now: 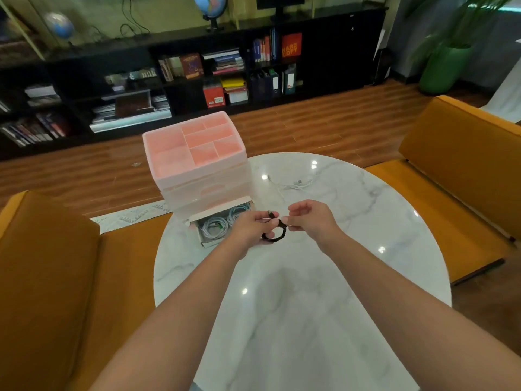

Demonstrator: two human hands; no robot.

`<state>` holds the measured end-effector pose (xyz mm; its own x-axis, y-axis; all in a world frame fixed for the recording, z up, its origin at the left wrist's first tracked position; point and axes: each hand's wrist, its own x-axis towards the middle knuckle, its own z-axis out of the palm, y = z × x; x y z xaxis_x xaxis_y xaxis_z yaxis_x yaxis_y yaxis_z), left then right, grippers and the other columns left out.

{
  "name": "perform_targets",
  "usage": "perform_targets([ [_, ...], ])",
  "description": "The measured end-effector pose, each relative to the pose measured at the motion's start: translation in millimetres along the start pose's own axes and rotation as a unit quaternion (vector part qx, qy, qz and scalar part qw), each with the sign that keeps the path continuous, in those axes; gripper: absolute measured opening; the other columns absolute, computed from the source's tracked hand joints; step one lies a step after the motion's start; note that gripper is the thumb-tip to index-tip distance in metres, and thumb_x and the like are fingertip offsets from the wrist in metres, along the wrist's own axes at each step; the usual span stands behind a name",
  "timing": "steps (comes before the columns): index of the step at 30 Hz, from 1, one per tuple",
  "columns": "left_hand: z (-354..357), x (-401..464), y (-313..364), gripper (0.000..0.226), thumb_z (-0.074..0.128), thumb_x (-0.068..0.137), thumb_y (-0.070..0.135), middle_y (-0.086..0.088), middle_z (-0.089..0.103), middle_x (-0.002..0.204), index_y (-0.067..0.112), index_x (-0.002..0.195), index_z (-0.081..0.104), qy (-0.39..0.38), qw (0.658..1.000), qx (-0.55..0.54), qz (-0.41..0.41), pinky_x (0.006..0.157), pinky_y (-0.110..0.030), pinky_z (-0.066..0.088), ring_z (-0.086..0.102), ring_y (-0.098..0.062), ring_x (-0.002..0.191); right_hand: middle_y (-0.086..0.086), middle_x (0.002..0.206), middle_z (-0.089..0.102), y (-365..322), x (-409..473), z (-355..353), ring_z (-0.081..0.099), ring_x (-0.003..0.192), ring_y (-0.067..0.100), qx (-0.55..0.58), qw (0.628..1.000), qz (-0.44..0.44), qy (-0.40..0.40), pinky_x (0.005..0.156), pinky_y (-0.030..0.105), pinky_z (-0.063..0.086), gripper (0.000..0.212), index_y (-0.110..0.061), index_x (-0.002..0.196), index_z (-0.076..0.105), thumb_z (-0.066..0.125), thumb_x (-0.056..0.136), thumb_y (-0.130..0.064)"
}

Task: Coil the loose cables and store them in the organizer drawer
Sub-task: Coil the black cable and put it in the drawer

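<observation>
A pink organizer (194, 153) stands at the far left of the round marble table (304, 277). Its bottom drawer (222, 224) is pulled out and holds coiled white cables. Just right of the drawer, my left hand (251, 227) grips a small black cable coil (277, 237) above the table. My right hand (308, 220) pinches the end of that black cable at the coil's right side. A loose white cable (296, 185) lies on the table beyond my hands.
Orange upholstered seats (50, 263) flank the table on the left and on the right (462, 170). A dark bookshelf (197, 74) runs along the far wall, and a green plant pot (444, 69) stands at the far right on the wood floor.
</observation>
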<state>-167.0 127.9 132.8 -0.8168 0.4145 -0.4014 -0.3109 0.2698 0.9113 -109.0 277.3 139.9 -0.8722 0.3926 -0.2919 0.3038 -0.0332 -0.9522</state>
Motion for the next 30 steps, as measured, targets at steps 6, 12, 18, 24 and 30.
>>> perform_targets([
  [6,-19.8,3.6,-23.4,0.022,0.063,0.093,0.007,-0.004,0.064,0.084,0.012,0.114,0.064,0.120,0.984,-0.128,-0.034,0.056,-0.024,0.057,0.060,-0.012,0.067,0.005,0.083,0.069,19.0,6.2,35.0,0.058,0.057,0.015,-0.053,0.996,0.069,-0.030,0.075,0.032,0.060,0.035,-0.006,0.095,0.074,0.084,0.073,-0.031],
  [12,-41.1,10.8,-42.9,0.021,0.066,0.091,0.008,-0.002,0.066,0.081,0.012,0.111,0.067,0.135,0.971,-0.184,-0.071,0.058,-0.023,0.057,0.062,-0.012,0.067,0.013,0.083,0.071,33.6,20.1,64.9,0.061,0.054,0.019,-0.041,0.993,0.100,-0.052,0.079,0.037,0.060,0.032,0.000,0.097,0.073,0.083,0.076,-0.022],
  [18,-67.0,19.4,-59.9,0.024,0.069,0.089,0.007,-0.003,0.064,0.077,0.006,0.113,0.069,0.132,0.968,-0.196,-0.087,0.065,-0.024,0.057,0.061,-0.012,0.070,0.008,0.080,0.072,47.2,41.5,90.8,0.067,0.057,0.021,-0.055,0.991,0.101,-0.064,0.077,0.037,0.060,0.027,-0.003,0.094,0.074,0.082,0.077,-0.022],
  [24,-85.2,30.3,-72.1,0.026,0.073,0.085,0.005,-0.007,0.070,0.090,0.009,0.110,0.064,0.233,0.955,-0.174,-0.065,0.063,-0.022,0.058,0.066,-0.018,0.074,0.005,0.062,0.065,49.6,58.8,119.3,0.055,0.037,0.009,-0.119,0.990,0.047,-0.060,0.049,0.019,0.051,0.013,-0.003,0.081,0.074,0.074,0.085,-0.016],
  [30,-99.2,45.7,-88.4,0.027,0.072,0.086,0.029,0.005,0.071,0.102,0.020,0.111,0.071,0.289,0.955,0.054,-0.027,0.070,-0.012,0.041,0.062,-0.007,0.088,0.007,0.062,0.067,57.7,81.9,143.9,0.062,0.054,0.020,-0.128,0.990,0.037,-0.034,0.072,0.039,0.059,0.014,-0.011,0.072,0.073,0.077,0.082,-0.020],
])
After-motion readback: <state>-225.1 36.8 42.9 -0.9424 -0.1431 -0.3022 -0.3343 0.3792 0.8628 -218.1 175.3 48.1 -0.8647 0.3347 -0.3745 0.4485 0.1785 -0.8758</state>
